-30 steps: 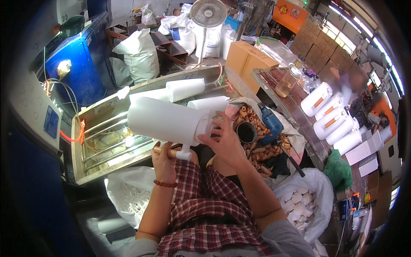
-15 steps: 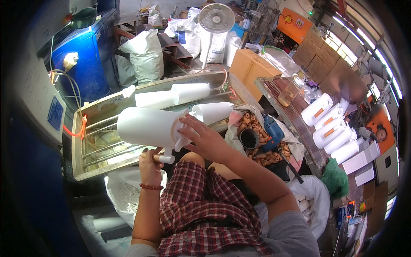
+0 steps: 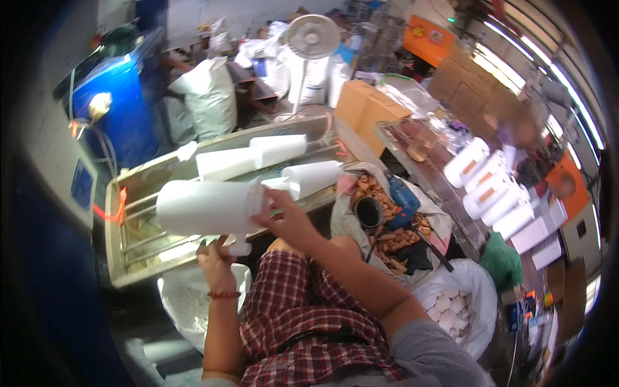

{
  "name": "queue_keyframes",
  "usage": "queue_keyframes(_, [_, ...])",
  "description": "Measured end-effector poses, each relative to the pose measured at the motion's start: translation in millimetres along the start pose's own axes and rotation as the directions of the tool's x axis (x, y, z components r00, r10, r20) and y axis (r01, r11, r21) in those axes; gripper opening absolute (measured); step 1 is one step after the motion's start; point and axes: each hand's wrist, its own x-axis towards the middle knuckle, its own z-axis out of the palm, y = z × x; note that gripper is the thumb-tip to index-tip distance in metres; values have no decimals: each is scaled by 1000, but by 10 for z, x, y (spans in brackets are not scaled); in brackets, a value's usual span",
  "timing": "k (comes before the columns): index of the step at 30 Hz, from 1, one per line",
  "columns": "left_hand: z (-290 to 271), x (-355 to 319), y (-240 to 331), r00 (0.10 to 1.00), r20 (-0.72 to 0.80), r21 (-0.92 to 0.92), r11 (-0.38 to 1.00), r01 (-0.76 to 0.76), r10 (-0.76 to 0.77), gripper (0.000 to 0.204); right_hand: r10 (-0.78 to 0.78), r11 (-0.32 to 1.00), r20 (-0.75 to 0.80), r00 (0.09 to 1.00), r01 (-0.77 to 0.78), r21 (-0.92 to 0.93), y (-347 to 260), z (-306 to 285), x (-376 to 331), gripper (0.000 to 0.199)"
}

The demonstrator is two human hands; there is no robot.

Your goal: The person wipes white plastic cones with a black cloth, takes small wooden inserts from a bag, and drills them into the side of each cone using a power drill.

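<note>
A large white pitcher (image 3: 200,208) lies on its side in the air before me, its open end toward the right. Beneath it, my left hand (image 3: 215,258) is closed round the pitcher's handle (image 3: 240,249), a short bar with a white end; the fingers hide most of it. At the open end my right hand (image 3: 287,218) grips the rim, fingers bent against the edge. Behind the held pitcher, more white pitchers or cylinders (image 3: 225,164) lie on their sides in a wooden trough (image 3: 132,276) with metal rods across it.
Right of the trough sits a sack of brown wooden pieces (image 3: 390,250) with a dark cup (image 3: 369,211) and a blue power tool (image 3: 404,201). White pitchers with brown handles (image 3: 467,162) stand on the right-hand table (image 3: 445,187). White bags (image 3: 474,306) flank my knees. Another person (image 3: 519,132) is beyond the table.
Both hands and the held pitcher have shifted a little left in the picture, while the whole view has turned slightly. My right hand's fingers have bent more round the rim.
</note>
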Motion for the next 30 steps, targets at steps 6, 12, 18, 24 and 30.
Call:
queue_keyframes(6, [-312, 0, 316, 999, 45, 38, 999, 18, -19, 20, -579, 686, 306, 756, 654, -319, -24, 169, 109, 68])
queue_keyframes(12, [-37, -126, 340, 1000, -1, 96, 995, 3, -3, 18, -270, 874, 222, 937, 336, -352, -122, -54, 56, 46])
queue_keyframes(18, [181, -272, 409, 980, -160, -9, 992, -125, 122, 13, 440, 890, 208, 874, -455, 30, 340, -87, 160, 43])
queue_keyframes(24, [-140, -54, 294, 998, -3, 35, 997, -63, 63, 53, -245, 894, 95, 965, 263, -363, 368, -21, -156, 66])
queue_keyframes(30, [159, -262, 293, 987, -115, 71, 992, -107, 115, 52, 25, 872, 238, 971, 95, -479, 83, -48, -366, 83])
